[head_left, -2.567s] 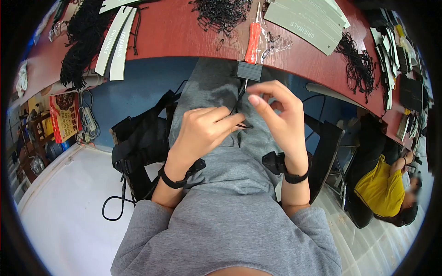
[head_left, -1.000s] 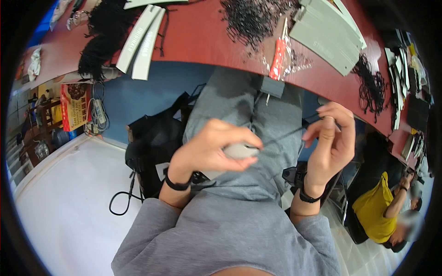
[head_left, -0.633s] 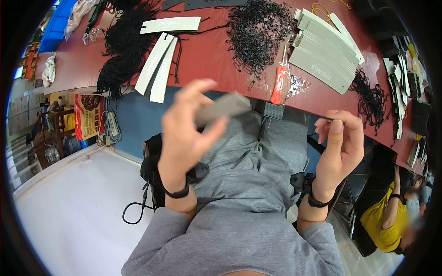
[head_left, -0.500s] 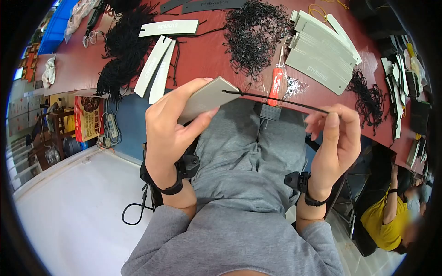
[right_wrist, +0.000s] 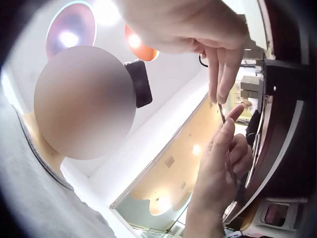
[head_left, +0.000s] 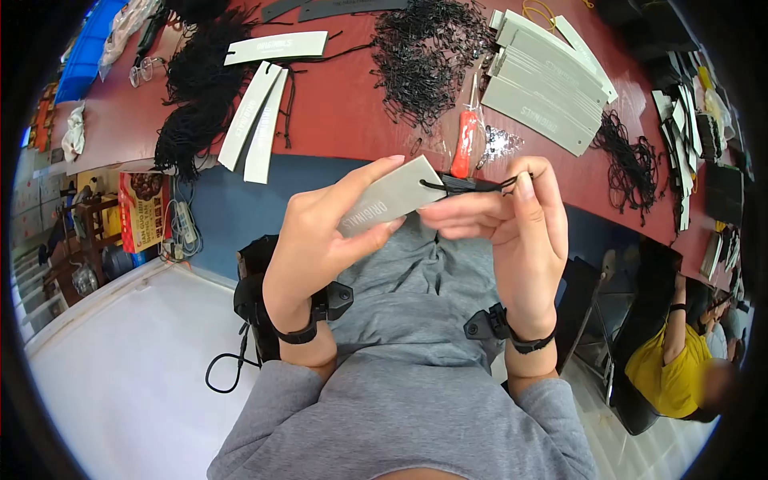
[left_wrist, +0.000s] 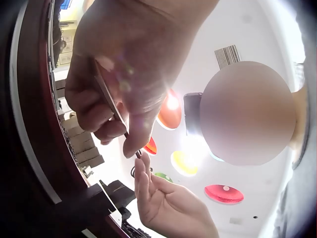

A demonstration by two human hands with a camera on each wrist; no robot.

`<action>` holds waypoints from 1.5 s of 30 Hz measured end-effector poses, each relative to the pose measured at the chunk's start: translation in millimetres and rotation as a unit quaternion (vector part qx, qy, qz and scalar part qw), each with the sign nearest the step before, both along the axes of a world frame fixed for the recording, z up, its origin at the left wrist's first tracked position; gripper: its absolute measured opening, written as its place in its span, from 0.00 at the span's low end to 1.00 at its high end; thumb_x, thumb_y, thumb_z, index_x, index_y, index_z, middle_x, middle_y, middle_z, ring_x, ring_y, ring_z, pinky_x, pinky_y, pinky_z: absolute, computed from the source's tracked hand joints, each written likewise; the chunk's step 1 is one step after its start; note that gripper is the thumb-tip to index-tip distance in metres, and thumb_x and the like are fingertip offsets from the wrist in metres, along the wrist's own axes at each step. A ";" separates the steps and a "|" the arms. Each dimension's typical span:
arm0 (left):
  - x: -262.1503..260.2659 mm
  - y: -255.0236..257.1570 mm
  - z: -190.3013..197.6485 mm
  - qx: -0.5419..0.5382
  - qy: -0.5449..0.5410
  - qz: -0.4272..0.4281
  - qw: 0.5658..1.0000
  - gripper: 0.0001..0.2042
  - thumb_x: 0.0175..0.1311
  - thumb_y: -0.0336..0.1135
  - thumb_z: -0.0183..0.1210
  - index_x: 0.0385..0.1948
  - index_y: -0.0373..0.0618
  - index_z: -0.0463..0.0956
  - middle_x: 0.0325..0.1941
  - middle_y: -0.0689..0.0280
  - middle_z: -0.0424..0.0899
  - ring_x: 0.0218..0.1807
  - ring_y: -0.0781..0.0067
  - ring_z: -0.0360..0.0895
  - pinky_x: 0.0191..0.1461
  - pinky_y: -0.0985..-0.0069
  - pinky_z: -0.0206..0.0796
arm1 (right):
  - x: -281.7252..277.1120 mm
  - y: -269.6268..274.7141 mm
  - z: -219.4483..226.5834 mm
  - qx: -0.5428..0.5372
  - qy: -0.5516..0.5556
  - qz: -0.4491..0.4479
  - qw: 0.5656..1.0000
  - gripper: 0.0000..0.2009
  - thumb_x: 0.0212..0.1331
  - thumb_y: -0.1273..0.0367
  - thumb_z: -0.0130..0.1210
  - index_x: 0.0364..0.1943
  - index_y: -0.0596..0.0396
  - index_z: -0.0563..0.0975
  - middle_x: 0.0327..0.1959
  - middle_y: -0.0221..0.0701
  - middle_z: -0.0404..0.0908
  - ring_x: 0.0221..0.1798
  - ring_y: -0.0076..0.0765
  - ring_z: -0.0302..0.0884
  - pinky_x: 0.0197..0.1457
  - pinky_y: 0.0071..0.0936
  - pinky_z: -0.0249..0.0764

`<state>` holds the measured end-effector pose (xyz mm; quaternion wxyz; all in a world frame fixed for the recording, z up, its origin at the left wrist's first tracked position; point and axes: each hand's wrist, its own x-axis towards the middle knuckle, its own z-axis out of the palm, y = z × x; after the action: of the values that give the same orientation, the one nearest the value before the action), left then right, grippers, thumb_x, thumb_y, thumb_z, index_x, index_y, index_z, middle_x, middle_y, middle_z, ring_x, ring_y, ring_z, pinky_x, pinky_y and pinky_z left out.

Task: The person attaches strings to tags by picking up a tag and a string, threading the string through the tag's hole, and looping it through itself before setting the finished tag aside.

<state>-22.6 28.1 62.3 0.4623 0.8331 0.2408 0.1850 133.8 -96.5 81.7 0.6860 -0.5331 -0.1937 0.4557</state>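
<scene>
My left hand (head_left: 308, 232) grips a grey hang tag (head_left: 392, 196) lettered ORIGINALS, thumb along its lower edge and fingers along the upper one. Through the hole near the tag's corner runs a black cord (head_left: 512, 182). The thumb and forefinger of my right hand (head_left: 528, 236) pinch that cord, while its other fingers reach toward the tag and come right up to its holed end. In the left wrist view the tag (left_wrist: 106, 91) appears edge-on in the left hand, with the right fingertips close to its tip.
Beyond the hands, on the red table (head_left: 336, 128), lie a red-handled awl (head_left: 466, 140), a heap of black loops (head_left: 420, 64), a fanned stack of grey tags (head_left: 548, 96), white tags (head_left: 248, 120) and black cords (head_left: 196, 104). A person in yellow (head_left: 668, 368) sits at right.
From low over the lap, the left hand has come up with the tag. The cord was stretched out half a second ago; since then the right hand has moved left to the tag.
</scene>
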 end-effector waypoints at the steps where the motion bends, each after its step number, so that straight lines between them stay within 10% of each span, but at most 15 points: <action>1: 4.3 2.7 -2.6 0.003 -0.006 -0.003 1.000 0.27 0.46 0.27 0.66 0.54 0.42 0.73 0.38 0.53 0.84 0.39 0.60 0.84 0.42 0.73 0.74 | 3.7 2.0 -5.1 0.003 -0.006 -0.003 1.000 0.11 0.74 0.62 0.28 0.45 0.53 0.59 0.33 0.56 0.81 0.36 0.50 0.84 0.39 0.31 0.81; 16: -6.5 9.0 -9.1 -0.013 0.021 -0.036 0.999 0.29 0.42 0.27 0.64 0.54 0.47 0.75 0.36 0.54 0.84 0.33 0.61 0.83 0.37 0.74 0.72 | 39.6 1.1 -8.1 0.095 -0.101 -0.068 0.988 0.10 0.74 0.64 0.33 0.45 0.57 0.61 0.34 0.46 0.81 0.37 0.44 0.83 0.45 0.36 0.80; 18: -7.4 8.3 -8.6 -0.057 0.057 -0.057 0.995 0.31 0.40 0.25 0.61 0.56 0.44 0.74 0.37 0.58 0.84 0.35 0.75 0.82 0.39 0.80 0.70 | 41.0 2.1 -11.1 0.107 -0.091 -0.074 0.987 0.10 0.74 0.65 0.34 0.44 0.58 0.63 0.33 0.45 0.81 0.36 0.43 0.83 0.44 0.35 0.80; 28: -25.8 16.2 8.6 -0.111 0.057 -0.132 0.983 0.31 0.43 0.28 0.64 0.58 0.48 0.73 0.46 0.54 0.83 0.39 0.64 0.84 0.44 0.77 0.73 | 45.4 -8.9 2.9 0.155 -0.076 -0.051 0.984 0.09 0.72 0.67 0.37 0.42 0.60 0.64 0.25 0.45 0.80 0.32 0.45 0.83 0.42 0.36 0.78; 34: -25.2 43.3 15.7 0.018 -0.015 0.208 0.978 0.22 0.54 0.33 0.66 0.52 0.38 0.75 0.44 0.62 0.83 0.43 0.79 0.77 0.49 0.78 0.68 | 43.7 -2.0 1.9 0.024 -0.284 0.070 0.956 0.10 0.66 0.72 0.49 0.47 0.63 0.71 0.36 0.39 0.84 0.40 0.32 0.82 0.48 0.26 0.74; 40: -15.1 101.7 2.0 0.205 0.085 0.348 0.911 0.30 0.52 0.39 0.68 0.59 0.39 0.69 0.44 0.55 0.81 0.46 0.67 0.78 0.53 0.74 0.67 | 62.3 -29.6 1.4 -0.038 -0.299 -0.113 0.947 0.11 0.68 0.72 0.48 0.50 0.63 0.72 0.37 0.35 0.82 0.41 0.26 0.79 0.47 0.20 0.72; 45: -2.8 90.4 -4.9 0.389 0.035 0.383 0.837 0.28 0.57 0.41 0.64 0.60 0.47 0.69 0.57 0.56 0.70 0.61 0.57 0.67 0.65 0.62 0.57 | 108.6 -59.8 -14.3 -0.176 -0.423 -0.292 0.840 0.08 0.62 0.71 0.56 0.41 0.61 0.78 0.34 0.30 0.82 0.38 0.18 0.75 0.41 0.16 0.70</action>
<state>-25.5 118.5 57.4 -0.0164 0.7914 0.4653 0.3961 242.4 -156.3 67.4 0.5332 -0.8176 -0.2169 -0.0089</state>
